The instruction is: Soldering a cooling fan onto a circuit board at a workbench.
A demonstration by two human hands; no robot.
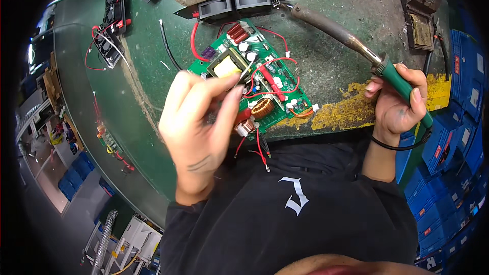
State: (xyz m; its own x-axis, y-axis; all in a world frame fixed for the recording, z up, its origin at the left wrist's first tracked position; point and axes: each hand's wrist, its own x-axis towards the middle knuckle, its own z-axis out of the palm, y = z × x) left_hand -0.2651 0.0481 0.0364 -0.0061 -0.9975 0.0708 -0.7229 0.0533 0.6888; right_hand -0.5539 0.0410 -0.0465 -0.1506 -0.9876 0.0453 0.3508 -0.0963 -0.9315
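A worn green counter (pixel 326 66) carried a green circuit board (pixel 254 89) near its front edge. The left hand (pixel 196 122) pinched a thin solder wire (pixel 243 75) above the board. The right hand (pixel 397 104) gripped a green-handled soldering iron (pixel 356 43), tip toward two black fans (pixel 235 4).

Bright, even light falls from overhead onto the green workbench (pixel 127 122), so shadows under the circuit board (pixel 252 84) stay soft and short, and a pale sheen glints on the metal barrel of the soldering iron (pixel 336 30). The middle is fairly crisp, though the left hand (pixel 196 132) looks slightly smeared at the fingertips. Toward the rim the fisheye bends the bench edge into a curve, the blue crates (pixel 453 163) stretch and soften, and the corners drop to black.
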